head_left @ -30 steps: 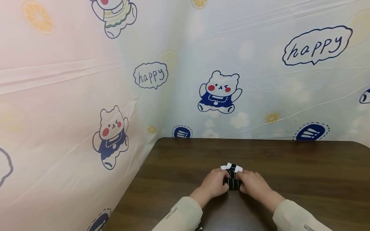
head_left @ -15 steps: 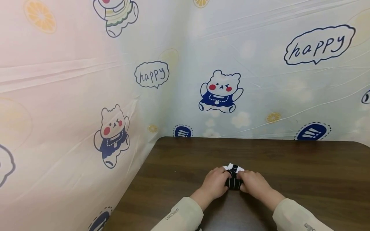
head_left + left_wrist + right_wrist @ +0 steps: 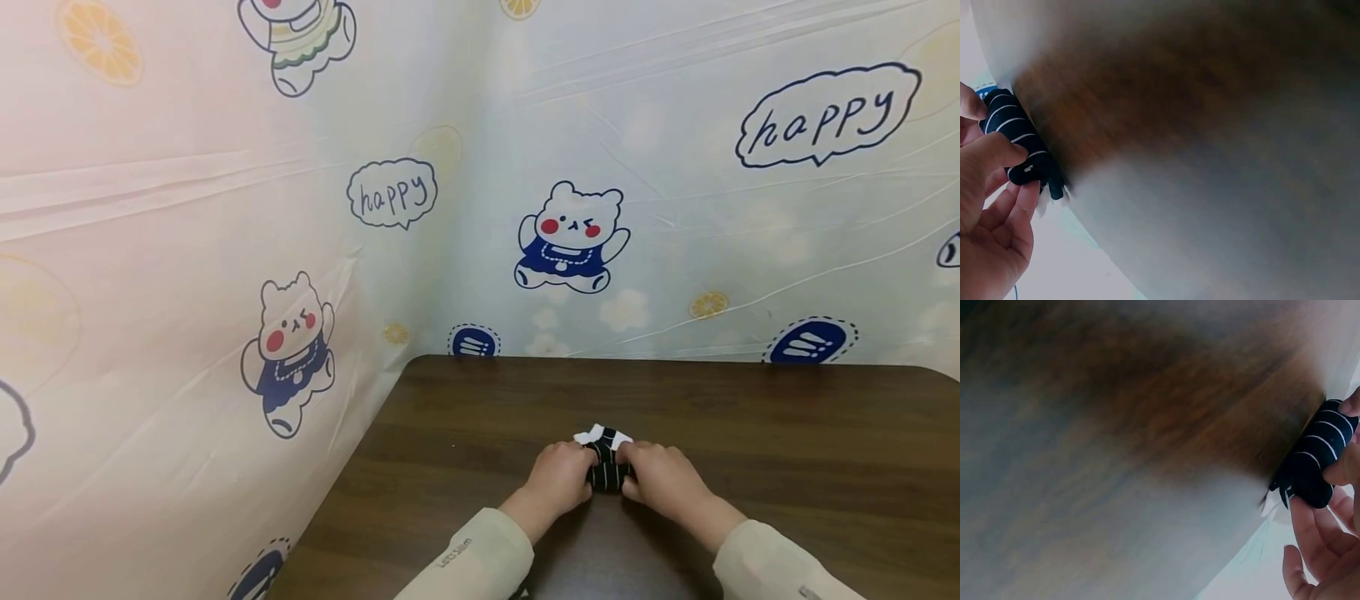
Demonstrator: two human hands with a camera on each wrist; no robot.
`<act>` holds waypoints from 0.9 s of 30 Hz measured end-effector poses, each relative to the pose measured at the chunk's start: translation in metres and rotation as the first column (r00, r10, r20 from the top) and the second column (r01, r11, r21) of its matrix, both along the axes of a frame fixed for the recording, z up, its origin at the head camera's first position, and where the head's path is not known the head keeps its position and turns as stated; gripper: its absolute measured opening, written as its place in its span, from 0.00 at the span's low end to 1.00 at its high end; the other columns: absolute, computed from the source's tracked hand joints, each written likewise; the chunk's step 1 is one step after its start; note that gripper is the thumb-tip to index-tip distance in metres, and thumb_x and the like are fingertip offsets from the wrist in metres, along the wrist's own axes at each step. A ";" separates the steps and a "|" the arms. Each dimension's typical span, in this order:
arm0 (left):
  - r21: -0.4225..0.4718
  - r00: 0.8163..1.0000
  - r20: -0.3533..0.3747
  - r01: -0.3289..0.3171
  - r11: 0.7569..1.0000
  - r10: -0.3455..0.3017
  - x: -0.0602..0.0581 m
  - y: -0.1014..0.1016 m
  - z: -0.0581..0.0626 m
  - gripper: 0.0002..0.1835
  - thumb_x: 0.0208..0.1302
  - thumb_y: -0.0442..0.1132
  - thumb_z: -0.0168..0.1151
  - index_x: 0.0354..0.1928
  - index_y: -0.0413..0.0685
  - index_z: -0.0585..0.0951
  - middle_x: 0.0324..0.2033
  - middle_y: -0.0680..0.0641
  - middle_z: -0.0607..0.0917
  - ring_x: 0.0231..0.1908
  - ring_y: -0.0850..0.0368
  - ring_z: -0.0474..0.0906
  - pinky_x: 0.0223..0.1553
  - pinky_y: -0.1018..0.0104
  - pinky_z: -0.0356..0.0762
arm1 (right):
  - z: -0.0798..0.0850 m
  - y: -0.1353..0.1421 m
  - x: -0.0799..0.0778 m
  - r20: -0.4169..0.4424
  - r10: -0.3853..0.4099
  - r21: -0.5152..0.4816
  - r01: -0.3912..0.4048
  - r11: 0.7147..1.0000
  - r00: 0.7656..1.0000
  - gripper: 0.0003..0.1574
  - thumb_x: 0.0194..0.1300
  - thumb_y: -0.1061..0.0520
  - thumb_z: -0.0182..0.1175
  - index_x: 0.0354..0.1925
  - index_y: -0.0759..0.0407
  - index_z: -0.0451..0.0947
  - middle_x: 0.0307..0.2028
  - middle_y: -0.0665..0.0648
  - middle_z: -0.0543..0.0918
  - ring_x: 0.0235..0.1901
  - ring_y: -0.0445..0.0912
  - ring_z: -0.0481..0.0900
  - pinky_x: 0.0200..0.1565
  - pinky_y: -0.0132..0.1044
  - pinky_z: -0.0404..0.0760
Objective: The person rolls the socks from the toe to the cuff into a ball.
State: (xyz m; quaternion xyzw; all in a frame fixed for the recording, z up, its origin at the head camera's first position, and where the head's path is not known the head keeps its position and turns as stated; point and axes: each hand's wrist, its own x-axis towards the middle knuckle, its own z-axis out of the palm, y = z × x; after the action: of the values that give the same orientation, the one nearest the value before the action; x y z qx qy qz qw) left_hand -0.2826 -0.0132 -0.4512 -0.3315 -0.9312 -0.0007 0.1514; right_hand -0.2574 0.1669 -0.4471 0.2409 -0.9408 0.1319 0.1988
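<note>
Where the sleeves (image 3: 480, 554) end: left hand (image 3: 557, 479) pinches left side of cloth roll (image 3: 609, 477), right hand (image 3: 667, 482) its right.
Cloth roll: black, white-striped, white pieces (image 3: 596, 432) at far edge; between both hands, on or just above table (image 3: 465, 425), cannot tell which.
Table: brown, wood-grained.
Beyond table: pale sheet (image 3: 675, 192), printed bears (image 3: 573, 250).

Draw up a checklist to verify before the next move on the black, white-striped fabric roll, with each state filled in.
1. Left grip on the black, white-striped cylindrical fabric roll: ok, thumb and fingers hold its left end.
2. Right grip on the roll: ok, holding its right end.
3. White fabric ends rolled in: not ok, they stick out on the far side.
4. Roll within the edges of the dark brown, wood-grained table: ok.
5. Inner layers tight: cannot tell, hidden inside the roll.
</note>
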 end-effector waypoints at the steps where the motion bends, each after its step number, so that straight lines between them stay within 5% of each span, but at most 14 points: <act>1: 0.002 1.000 0.012 -0.004 1.000 0.004 -0.001 0.000 0.000 0.13 0.43 0.42 0.73 0.35 0.54 0.85 0.28 0.54 0.82 0.29 0.60 0.78 0.32 0.69 0.74 | 0.000 0.000 0.000 -0.018 0.003 -0.001 -0.003 1.000 1.000 0.12 0.41 0.61 0.66 0.29 0.55 0.75 0.24 0.49 0.77 0.21 0.47 0.76 0.24 0.43 0.72; 12: 0.033 0.991 0.130 -0.030 0.999 0.026 -0.008 0.003 0.008 0.10 0.41 0.40 0.72 0.30 0.55 0.85 0.23 0.55 0.83 0.25 0.59 0.77 0.27 0.68 0.73 | 0.002 0.003 0.003 -0.059 -0.030 0.027 0.032 0.999 0.998 0.19 0.44 0.55 0.71 0.37 0.54 0.78 0.32 0.52 0.79 0.29 0.51 0.79 0.28 0.47 0.73; 22: 0.038 0.951 0.302 -0.075 0.996 0.061 -0.011 0.006 0.018 0.10 0.46 0.38 0.71 0.35 0.52 0.86 0.28 0.56 0.84 0.27 0.62 0.75 0.31 0.70 0.73 | 0.003 0.004 0.005 -0.080 -0.022 0.033 0.025 0.999 0.997 0.21 0.43 0.52 0.73 0.37 0.53 0.78 0.33 0.51 0.79 0.31 0.50 0.79 0.28 0.45 0.73; 27: 0.042 0.942 0.330 -0.077 0.996 0.059 -0.013 0.008 0.019 0.09 0.47 0.37 0.71 0.35 0.52 0.87 0.28 0.56 0.83 0.26 0.63 0.73 0.32 0.71 0.72 | 0.000 0.004 0.006 -0.066 -0.012 0.052 0.016 0.999 0.998 0.22 0.42 0.53 0.74 0.36 0.54 0.78 0.33 0.52 0.78 0.32 0.50 0.78 0.28 0.46 0.73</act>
State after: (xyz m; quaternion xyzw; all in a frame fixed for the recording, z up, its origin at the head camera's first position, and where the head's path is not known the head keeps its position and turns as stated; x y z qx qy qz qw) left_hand -0.2952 -0.0055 -0.4323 -0.2902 -0.9539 -0.0759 0.0028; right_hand -0.2519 0.1713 -0.4470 0.2436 -0.9385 0.0979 0.2241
